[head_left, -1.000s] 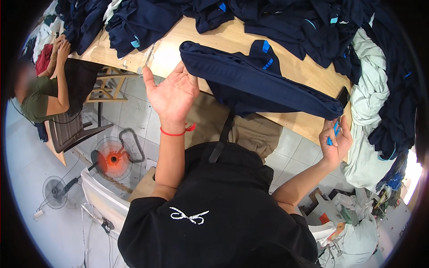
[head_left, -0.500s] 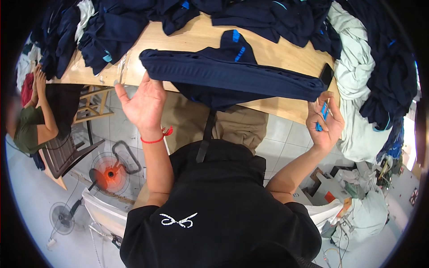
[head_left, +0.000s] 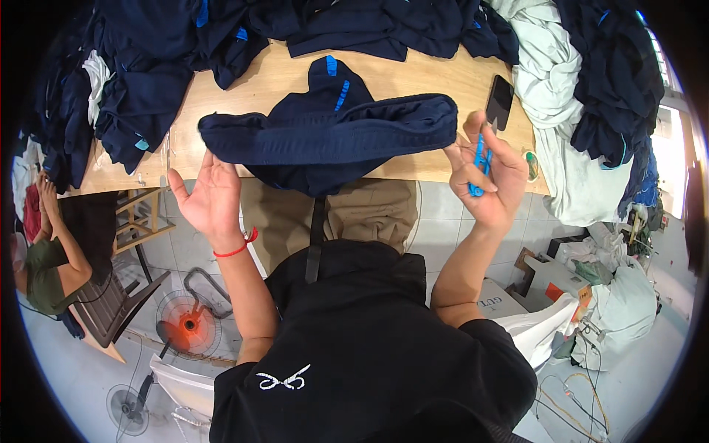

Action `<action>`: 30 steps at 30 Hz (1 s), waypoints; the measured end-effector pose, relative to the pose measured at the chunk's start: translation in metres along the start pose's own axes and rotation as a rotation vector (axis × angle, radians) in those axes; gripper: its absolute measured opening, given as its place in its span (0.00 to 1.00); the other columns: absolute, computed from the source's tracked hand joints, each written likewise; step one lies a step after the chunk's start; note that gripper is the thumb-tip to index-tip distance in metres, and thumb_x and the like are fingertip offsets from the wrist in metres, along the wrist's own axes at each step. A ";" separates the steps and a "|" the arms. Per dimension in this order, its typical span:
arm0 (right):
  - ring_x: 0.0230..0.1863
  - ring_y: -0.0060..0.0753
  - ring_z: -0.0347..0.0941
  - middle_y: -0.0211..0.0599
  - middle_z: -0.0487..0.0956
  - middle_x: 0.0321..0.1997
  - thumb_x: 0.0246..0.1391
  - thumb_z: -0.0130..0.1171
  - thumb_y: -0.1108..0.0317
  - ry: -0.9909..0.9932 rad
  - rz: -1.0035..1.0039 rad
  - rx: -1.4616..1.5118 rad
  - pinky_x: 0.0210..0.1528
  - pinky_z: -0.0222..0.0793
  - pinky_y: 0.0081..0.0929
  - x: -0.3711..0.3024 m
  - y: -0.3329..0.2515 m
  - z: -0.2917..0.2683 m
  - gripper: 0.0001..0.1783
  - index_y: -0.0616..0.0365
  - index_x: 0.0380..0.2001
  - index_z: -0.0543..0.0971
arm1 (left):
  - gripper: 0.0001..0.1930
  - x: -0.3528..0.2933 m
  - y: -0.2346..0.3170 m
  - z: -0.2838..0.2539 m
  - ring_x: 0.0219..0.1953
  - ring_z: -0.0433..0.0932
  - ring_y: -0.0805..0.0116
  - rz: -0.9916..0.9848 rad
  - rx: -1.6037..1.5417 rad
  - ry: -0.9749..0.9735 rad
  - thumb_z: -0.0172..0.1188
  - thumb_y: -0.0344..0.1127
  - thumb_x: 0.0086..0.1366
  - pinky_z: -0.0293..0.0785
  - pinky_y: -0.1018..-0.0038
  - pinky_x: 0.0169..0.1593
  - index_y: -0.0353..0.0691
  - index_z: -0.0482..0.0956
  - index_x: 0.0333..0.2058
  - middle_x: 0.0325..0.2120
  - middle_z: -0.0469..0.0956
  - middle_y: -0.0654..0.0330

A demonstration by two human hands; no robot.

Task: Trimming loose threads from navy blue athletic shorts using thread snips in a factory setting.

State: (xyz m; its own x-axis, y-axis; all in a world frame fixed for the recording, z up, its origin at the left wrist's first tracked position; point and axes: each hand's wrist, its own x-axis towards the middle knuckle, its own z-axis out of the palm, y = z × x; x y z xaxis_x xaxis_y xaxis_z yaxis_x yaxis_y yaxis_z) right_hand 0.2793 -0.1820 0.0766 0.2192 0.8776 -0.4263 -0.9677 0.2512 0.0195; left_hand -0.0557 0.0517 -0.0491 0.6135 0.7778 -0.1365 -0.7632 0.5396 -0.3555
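A navy garment [head_left: 325, 140] with a ribbed waistband and blue markings is raised at the near edge of the table, its waistband in a slack loop between my hands. The straight fingers of my left hand [head_left: 210, 199] reach under the left end of the band, their tips hidden by cloth. The thumb is spread wide and the palm faces up, so this hand is open. Blue-handled thread snips [head_left: 481, 159] lie in the curled fingers of my right hand [head_left: 498, 184], metal tip upward. Its fingertips on the left side touch the right end of the waistband.
Navy garments [head_left: 347, 26] are heaped along the far side of the wooden table [head_left: 255, 81]. A black phone [head_left: 500, 101] lies beside pale cloth [head_left: 550, 81] at right. At left are a person [head_left: 55, 255], a chair [head_left: 111, 284] and an orange-centred fan [head_left: 188, 323].
The stretched waistband has slackened into a shorter loop as my right hand came left, toward my left hand. The whole view has shifted, baring more of the phone.
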 end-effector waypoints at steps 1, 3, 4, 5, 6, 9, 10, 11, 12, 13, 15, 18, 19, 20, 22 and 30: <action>0.41 0.18 0.65 0.65 0.74 0.58 0.74 0.50 0.72 0.030 -0.002 -0.008 0.19 0.55 0.15 0.003 0.003 0.001 0.22 0.62 0.68 0.75 | 0.50 0.003 -0.004 0.000 0.80 0.55 0.45 0.028 0.165 0.030 0.62 0.54 0.72 0.52 0.52 0.82 0.21 0.50 0.75 0.77 0.56 0.37; 0.39 0.17 0.66 0.55 0.76 0.54 0.73 0.50 0.72 -0.010 0.013 -0.073 0.19 0.55 0.14 0.011 0.010 -0.008 0.30 0.68 0.75 0.65 | 0.44 0.005 -0.011 0.000 0.78 0.57 0.45 0.048 0.417 0.135 0.55 0.53 0.77 0.50 0.53 0.82 0.21 0.54 0.74 0.74 0.59 0.34; 0.38 0.16 0.66 0.49 0.76 0.51 0.72 0.50 0.72 -0.099 0.048 -0.112 0.19 0.55 0.14 0.015 0.017 -0.012 0.32 0.71 0.76 0.62 | 0.41 0.003 -0.014 0.001 0.77 0.58 0.46 0.104 0.609 0.268 0.54 0.52 0.78 0.51 0.53 0.81 0.23 0.56 0.74 0.73 0.60 0.36; 0.36 0.15 0.66 0.44 0.76 0.48 0.72 0.50 0.72 -0.185 0.075 -0.151 0.19 0.55 0.14 0.018 0.026 -0.013 0.34 0.74 0.77 0.58 | 0.38 0.004 -0.024 0.001 0.76 0.60 0.47 0.155 0.797 0.405 0.53 0.51 0.79 0.52 0.53 0.81 0.26 0.58 0.74 0.72 0.62 0.38; 0.36 0.16 0.65 0.39 0.75 0.45 0.72 0.49 0.72 -0.076 0.033 -0.173 0.19 0.55 0.14 0.018 0.039 -0.003 0.37 0.78 0.77 0.53 | 0.33 0.000 -0.041 -0.003 0.75 0.61 0.51 0.300 1.118 0.453 0.51 0.50 0.80 0.53 0.55 0.80 0.32 0.63 0.73 0.72 0.62 0.43; 0.48 0.22 0.69 0.65 0.72 0.68 0.75 0.44 0.72 -0.280 0.087 -0.140 0.20 0.58 0.17 0.031 0.045 -0.025 0.37 0.76 0.79 0.46 | 0.29 -0.014 -0.092 0.013 0.74 0.67 0.54 0.412 1.645 0.130 0.62 0.34 0.75 0.60 0.59 0.76 0.36 0.69 0.72 0.69 0.71 0.50; 0.48 0.22 0.69 0.65 0.72 0.68 0.75 0.44 0.72 -0.280 0.099 -0.133 0.20 0.58 0.17 0.033 0.049 -0.024 0.37 0.76 0.79 0.46 | 0.32 -0.019 -0.108 0.016 0.73 0.68 0.53 0.425 1.729 -0.031 0.66 0.29 0.70 0.63 0.59 0.75 0.36 0.69 0.71 0.68 0.72 0.50; 0.49 0.22 0.69 0.65 0.71 0.69 0.74 0.44 0.72 -0.281 0.101 -0.150 0.20 0.59 0.17 0.035 0.054 -0.023 0.38 0.77 0.79 0.46 | 0.35 -0.023 -0.120 0.018 0.73 0.69 0.51 0.434 1.806 -0.195 0.69 0.25 0.65 0.66 0.59 0.73 0.36 0.70 0.71 0.67 0.74 0.50; 0.51 0.22 0.70 0.65 0.71 0.71 0.74 0.44 0.72 -0.282 0.098 -0.171 0.20 0.59 0.18 0.036 0.056 -0.020 0.38 0.78 0.79 0.45 | 0.37 -0.020 -0.130 0.025 0.71 0.70 0.50 0.499 2.028 -0.379 0.72 0.25 0.62 0.67 0.58 0.72 0.36 0.71 0.70 0.66 0.74 0.48; 0.51 0.22 0.70 0.65 0.71 0.71 0.74 0.44 0.72 -0.283 0.104 -0.170 0.20 0.59 0.18 0.037 0.059 -0.018 0.38 0.78 0.79 0.45 | 0.40 -0.017 -0.137 0.030 0.70 0.72 0.48 0.559 2.241 -0.577 0.74 0.25 0.58 0.68 0.57 0.71 0.35 0.71 0.69 0.65 0.74 0.45; 0.66 0.24 0.68 0.67 0.66 0.76 0.75 0.45 0.72 -0.277 0.096 -0.283 0.19 0.60 0.17 0.036 0.070 -0.009 0.39 0.79 0.79 0.44 | 0.42 -0.007 -0.144 0.014 0.69 0.73 0.46 0.589 2.236 -0.636 0.77 0.24 0.53 0.70 0.56 0.70 0.33 0.71 0.68 0.65 0.73 0.43; 0.68 0.29 0.73 0.63 0.73 0.71 0.76 0.48 0.71 -0.134 0.042 -0.517 0.17 0.59 0.14 0.030 0.082 0.009 0.34 0.78 0.77 0.54 | 0.39 -0.004 -0.142 0.006 0.56 0.83 0.48 0.554 2.255 -0.563 0.74 0.22 0.54 0.78 0.62 0.60 0.34 0.73 0.66 0.56 0.80 0.46; 0.68 0.29 0.73 0.63 0.73 0.71 0.76 0.48 0.71 -0.135 0.042 -0.516 0.17 0.59 0.14 0.027 0.082 0.008 0.34 0.78 0.77 0.54 | 0.38 -0.003 -0.139 0.005 0.51 0.86 0.50 0.525 2.262 -0.538 0.73 0.22 0.54 0.81 0.64 0.56 0.34 0.73 0.66 0.53 0.83 0.47; 0.60 0.29 0.80 0.61 0.78 0.65 0.75 0.53 0.71 -0.016 -0.043 -0.808 0.17 0.58 0.13 0.023 0.083 0.005 0.28 0.76 0.71 0.64 | 0.36 -0.001 -0.136 0.004 0.43 0.87 0.62 0.600 2.261 -0.557 0.71 0.20 0.57 0.82 0.71 0.49 0.34 0.74 0.66 0.48 0.85 0.49; 0.36 0.30 0.89 0.54 0.89 0.44 0.73 0.61 0.71 0.159 -0.229 -1.090 0.16 0.56 0.13 0.020 0.084 -0.006 0.16 0.72 0.57 0.81 | 0.34 -0.009 -0.127 0.000 0.42 0.85 0.68 0.509 2.249 -0.438 0.70 0.20 0.58 0.80 0.74 0.46 0.33 0.74 0.65 0.47 0.84 0.51; 0.38 0.41 0.88 0.51 0.90 0.43 0.70 0.62 0.72 0.832 -1.002 -2.678 0.37 0.81 0.33 -0.003 -0.027 -0.067 0.13 0.67 0.51 0.86 | 0.28 -0.018 -0.108 -0.004 0.41 0.77 0.78 0.327 2.077 -0.060 0.63 0.19 0.71 0.72 0.82 0.43 0.35 0.68 0.68 0.44 0.79 0.59</action>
State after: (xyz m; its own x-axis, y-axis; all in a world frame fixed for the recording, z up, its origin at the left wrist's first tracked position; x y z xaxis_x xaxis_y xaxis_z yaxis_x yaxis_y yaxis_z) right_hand 0.2963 -0.2185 0.0163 0.7414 0.6314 0.2271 0.6655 -0.7352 -0.1286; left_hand 0.0167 -0.0215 -0.0116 0.4688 0.8803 0.0724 0.1074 -0.1382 0.9846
